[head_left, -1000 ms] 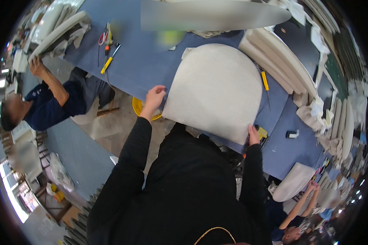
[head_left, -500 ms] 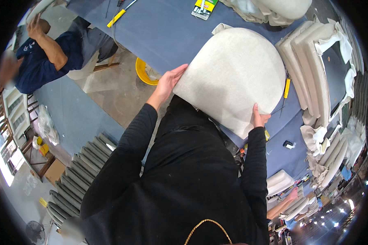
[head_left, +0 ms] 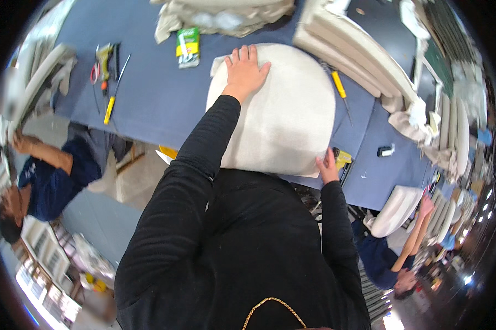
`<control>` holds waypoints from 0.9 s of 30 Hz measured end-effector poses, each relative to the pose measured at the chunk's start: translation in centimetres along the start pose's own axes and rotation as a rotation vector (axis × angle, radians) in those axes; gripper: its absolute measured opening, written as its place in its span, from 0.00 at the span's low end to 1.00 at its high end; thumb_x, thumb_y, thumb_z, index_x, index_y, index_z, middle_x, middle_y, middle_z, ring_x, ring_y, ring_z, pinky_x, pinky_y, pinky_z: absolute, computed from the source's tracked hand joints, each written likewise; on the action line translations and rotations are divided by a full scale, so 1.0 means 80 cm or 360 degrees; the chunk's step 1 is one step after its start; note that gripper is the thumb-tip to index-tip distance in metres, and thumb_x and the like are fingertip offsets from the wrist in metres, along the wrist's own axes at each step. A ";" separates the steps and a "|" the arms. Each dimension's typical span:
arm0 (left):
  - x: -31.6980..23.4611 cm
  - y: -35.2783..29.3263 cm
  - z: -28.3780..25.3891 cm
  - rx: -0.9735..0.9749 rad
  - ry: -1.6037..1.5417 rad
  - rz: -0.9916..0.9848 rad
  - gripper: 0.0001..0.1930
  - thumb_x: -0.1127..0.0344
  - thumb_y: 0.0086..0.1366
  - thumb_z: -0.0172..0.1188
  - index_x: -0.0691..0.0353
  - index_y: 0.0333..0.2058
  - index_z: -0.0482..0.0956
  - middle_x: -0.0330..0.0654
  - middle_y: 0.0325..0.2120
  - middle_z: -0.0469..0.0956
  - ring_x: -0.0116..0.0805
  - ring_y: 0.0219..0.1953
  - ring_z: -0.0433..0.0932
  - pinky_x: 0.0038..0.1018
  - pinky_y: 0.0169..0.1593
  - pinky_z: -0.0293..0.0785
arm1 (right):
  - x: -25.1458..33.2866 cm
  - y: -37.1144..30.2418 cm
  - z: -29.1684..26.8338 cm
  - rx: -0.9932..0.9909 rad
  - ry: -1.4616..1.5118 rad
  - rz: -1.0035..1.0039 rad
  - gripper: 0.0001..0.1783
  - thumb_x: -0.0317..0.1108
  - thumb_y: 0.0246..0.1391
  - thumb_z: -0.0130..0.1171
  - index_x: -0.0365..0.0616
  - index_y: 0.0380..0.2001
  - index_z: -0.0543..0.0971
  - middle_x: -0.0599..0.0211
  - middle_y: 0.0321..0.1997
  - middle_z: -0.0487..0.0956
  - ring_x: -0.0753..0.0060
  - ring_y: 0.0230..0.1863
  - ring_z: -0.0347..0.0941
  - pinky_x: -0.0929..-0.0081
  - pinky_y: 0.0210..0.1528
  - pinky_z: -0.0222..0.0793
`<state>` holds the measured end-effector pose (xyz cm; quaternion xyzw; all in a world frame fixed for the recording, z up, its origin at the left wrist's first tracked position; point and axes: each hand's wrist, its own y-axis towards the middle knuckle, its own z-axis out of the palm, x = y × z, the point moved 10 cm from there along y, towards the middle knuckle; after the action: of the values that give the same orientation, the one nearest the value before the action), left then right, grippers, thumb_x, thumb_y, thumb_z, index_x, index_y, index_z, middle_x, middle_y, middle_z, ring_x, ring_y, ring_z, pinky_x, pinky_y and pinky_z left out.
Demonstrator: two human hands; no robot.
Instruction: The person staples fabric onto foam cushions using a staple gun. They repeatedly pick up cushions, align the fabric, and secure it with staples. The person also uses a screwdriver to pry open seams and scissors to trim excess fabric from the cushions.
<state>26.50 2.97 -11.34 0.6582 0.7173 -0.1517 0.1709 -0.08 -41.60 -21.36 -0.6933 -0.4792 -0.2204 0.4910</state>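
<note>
A cream, D-shaped upholstered seat cushion (head_left: 292,115) lies on the blue-grey table in front of me, its straight edge toward my body. A small fabric flap (head_left: 218,66) sticks out at its far left. My left hand (head_left: 247,72) rests flat on the far left part of the cushion, fingers spread. At the near right corner, my right hand (head_left: 329,168) touches the edge with its fingers apart. Just right of that hand lies a yellow tool (head_left: 343,159), partly hidden. A yellow-handled screwdriver (head_left: 338,85) lies beyond the cushion's right side.
Cream padded pieces (head_left: 341,47) are stacked at the far right, and fabric-covered ones (head_left: 226,19) at the back. A green-yellow box (head_left: 188,48), another yellow-handled screwdriver (head_left: 110,110) and scissors (head_left: 95,74) lie leftward. A small black bottle (head_left: 384,151) is at right. Co-workers (head_left: 66,176) work on both sides.
The cushion, tilted between both hands before, now lies flatter on the table. My left hand has moved from its left edge onto its top. The view has turned, and the right co-worker shows more.
</note>
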 end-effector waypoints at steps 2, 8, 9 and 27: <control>-0.040 0.024 0.016 0.0162 0.0110 0.0072 0.44 0.35 0.75 0.50 0.63 0.77 0.61 0.54 0.76 0.62 0.67 0.78 0.55 0.72 0.76 0.46 | -0.044 -0.046 -0.011 -0.0038 0.0103 0.0262 0.44 0.49 0.68 0.69 0.39 0.77 0.63 0.50 0.76 0.72 0.56 0.73 0.71 0.61 0.72 0.67; -0.209 0.022 0.077 0.0133 0.0285 0.0685 0.35 0.38 0.77 0.47 0.51 0.73 0.70 0.40 0.75 0.67 0.60 0.79 0.55 0.82 0.72 0.38 | -0.148 -0.170 -0.002 -0.0311 0.0836 0.0993 0.29 0.51 0.72 0.63 0.56 0.71 0.76 0.69 0.61 0.83 0.74 0.54 0.80 0.72 0.46 0.75; -0.238 0.008 0.091 0.0151 0.0288 0.0782 0.33 0.39 0.77 0.46 0.49 0.72 0.72 0.38 0.74 0.68 0.57 0.79 0.55 0.83 0.72 0.37 | -0.163 -0.179 0.003 -0.0380 0.0955 0.1026 0.28 0.51 0.73 0.63 0.56 0.70 0.77 0.70 0.60 0.83 0.75 0.53 0.80 0.73 0.45 0.74; -0.150 -0.246 0.039 0.0245 0.0422 0.1005 0.31 0.51 0.75 0.56 0.44 0.75 0.70 0.41 0.77 0.65 0.49 0.79 0.59 0.61 0.80 0.38 | -0.004 -0.036 -0.056 -0.0107 0.0559 0.0356 0.30 0.50 0.72 0.56 0.47 0.70 0.77 0.62 0.60 0.85 0.69 0.62 0.80 0.67 0.62 0.74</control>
<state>7.96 -10.85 -8.98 0.8726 0.4807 -0.0581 0.0647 -2.00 -45.55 -18.35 -0.7091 -0.2987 -0.2980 0.5649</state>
